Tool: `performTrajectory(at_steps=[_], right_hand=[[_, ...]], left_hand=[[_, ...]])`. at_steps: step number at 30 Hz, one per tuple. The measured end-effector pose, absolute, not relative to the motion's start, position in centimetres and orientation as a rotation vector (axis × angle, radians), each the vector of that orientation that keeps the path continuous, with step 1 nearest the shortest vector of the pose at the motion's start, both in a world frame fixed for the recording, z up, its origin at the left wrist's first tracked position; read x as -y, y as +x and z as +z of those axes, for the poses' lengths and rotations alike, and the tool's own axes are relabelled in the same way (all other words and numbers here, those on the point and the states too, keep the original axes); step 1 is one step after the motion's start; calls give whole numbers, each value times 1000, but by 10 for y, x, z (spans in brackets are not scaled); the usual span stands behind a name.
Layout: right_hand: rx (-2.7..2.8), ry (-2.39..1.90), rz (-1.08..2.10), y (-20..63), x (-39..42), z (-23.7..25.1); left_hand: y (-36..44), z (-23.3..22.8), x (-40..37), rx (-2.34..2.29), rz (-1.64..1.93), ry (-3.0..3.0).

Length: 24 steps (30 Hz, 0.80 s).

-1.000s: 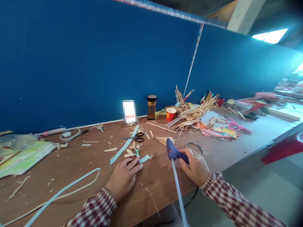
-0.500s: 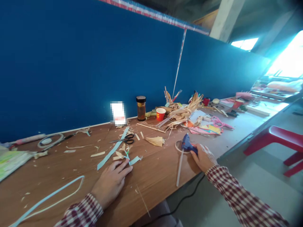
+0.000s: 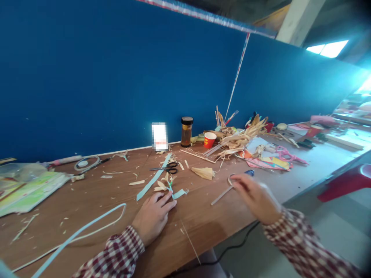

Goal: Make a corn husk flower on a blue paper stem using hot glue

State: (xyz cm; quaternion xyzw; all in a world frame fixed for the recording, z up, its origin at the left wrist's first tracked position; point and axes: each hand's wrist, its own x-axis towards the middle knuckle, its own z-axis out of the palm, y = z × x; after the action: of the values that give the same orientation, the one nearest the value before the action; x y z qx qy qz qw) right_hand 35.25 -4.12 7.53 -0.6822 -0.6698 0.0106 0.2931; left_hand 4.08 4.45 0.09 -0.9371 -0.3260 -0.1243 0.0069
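My left hand [image 3: 153, 212] rests palm down on the table, its fingertips closed on the stem of a small corn-husk flower [image 3: 162, 185] tied with light-blue ribbon. A ribbon tail [image 3: 180, 193] sticks out to the right. Over at the right, my blurred right hand [image 3: 255, 197] is closed at the back of a blue hot glue gun [image 3: 249, 173]; its handle is hidden. From the gun's rear a clear glue stick [image 3: 222, 196] slants down toward the left. Beside my fingers lies a pale ring [image 3: 231, 178]. Black-handled scissors [image 3: 171, 168] lie across a light-blue ribbon strip [image 3: 149, 185] behind the flower.
Dried husks [image 3: 243, 137] are heaped at the back, near a red paper cup [image 3: 210, 140] and a dark-lidded jar [image 3: 187, 132]. A blue panel [image 3: 116, 77] borders the table. Blue cord [image 3: 78, 235] loops at front left. A red stool [image 3: 342, 185] stands right.
The view has swung to the right. My right hand has turned the glue gun, so its nozzle points right and its glue stick lies more level. My left hand stays at the flower.
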Motion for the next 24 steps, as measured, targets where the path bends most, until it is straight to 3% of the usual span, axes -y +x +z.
performTrajectory(at_steps=[3,7,18,24], right_hand=[[2036,-1646,269,282,12,70],[2133,-1849,363,232,-26,44],[2097,-1961,476,238,-52,19],[2067,-1755,590,237,-51,21]], left_hand=[[40,1,-44,1023,-411,-2930],[39,-2,-45,1020,-439,-2923],[38,-4,-45,1065,-415,-2943],[38,-4,-45,1052,-403,-2940]])
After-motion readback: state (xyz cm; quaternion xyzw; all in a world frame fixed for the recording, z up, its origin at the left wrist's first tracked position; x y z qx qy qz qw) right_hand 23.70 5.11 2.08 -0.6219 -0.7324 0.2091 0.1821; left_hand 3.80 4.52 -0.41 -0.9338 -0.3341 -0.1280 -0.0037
